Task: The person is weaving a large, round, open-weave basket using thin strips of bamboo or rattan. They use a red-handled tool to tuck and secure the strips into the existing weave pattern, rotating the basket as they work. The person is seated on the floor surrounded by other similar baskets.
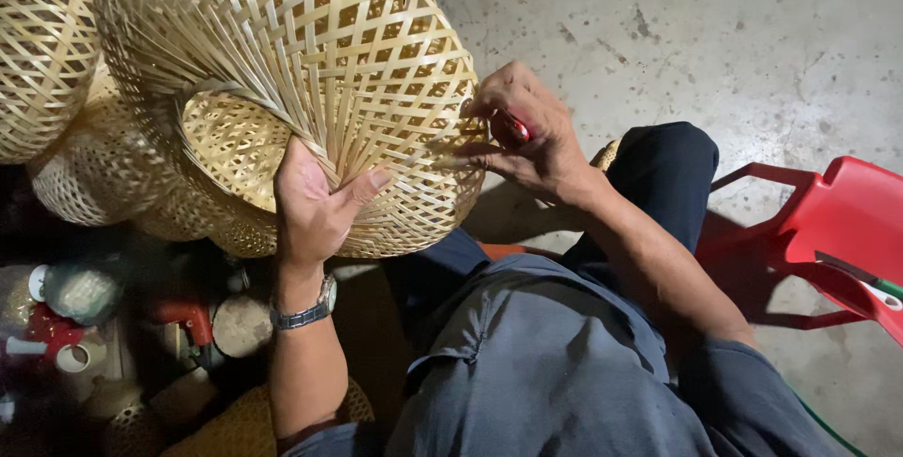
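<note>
Item: pale open-weave bamboo basket shell (310, 81), being trimmed or finished at its side wall.

Left hand (315, 203) is gripping the gathered strips at the shell's narrow mouth, fingers curled in, thumb pressing outside. Right hand (522, 133) is pinching a small red-handled tool (514, 126) against the weave. Shell is resting over the lap, above the grey concrete floor (715, 34). Judged next: steadying, then working adjacent strip ends.

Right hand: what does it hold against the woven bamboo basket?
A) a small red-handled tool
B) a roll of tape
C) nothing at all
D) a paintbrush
A: the right hand grips a small red-handled tool, its fingers pressed to the side of the woven bamboo basket, which the left hand steadies from below.
</note>
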